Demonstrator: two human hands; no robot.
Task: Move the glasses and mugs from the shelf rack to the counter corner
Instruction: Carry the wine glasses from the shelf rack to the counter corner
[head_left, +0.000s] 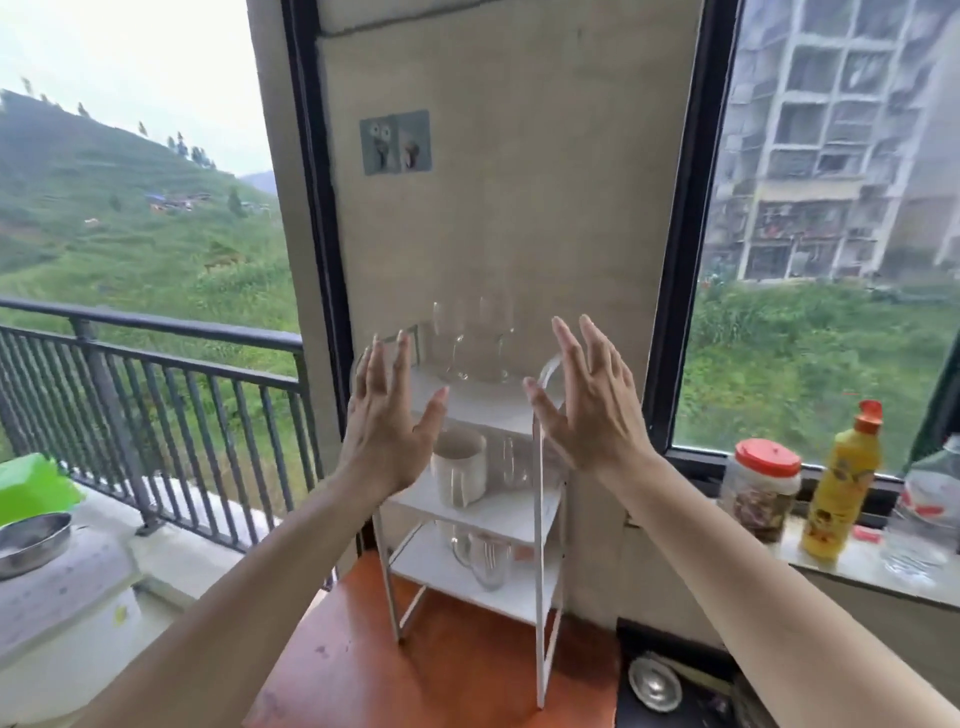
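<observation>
Glasses (472, 338), two stemmed ones, are standing on the rack (540, 571) top. A white mug (460, 467) and one tumbler (514, 462) are sitting mid-shelf, with one glass mug (485, 564) below and perhaps another piece behind it. Left hand (387, 415) and right hand (592, 410) are hovering before the top shelf, fingers spread, holding nothing. The first pick looks to be starting: next comes closing on a glass and carrying it to the counter (415, 665) corner.

Top-shelf glasses (475, 338) are blurred; count indeterminate. The right hand (587, 410) covers the shelf rack's (540, 571) upper right side. The right frame edge cuts off the clear bottle (930, 499).
</observation>
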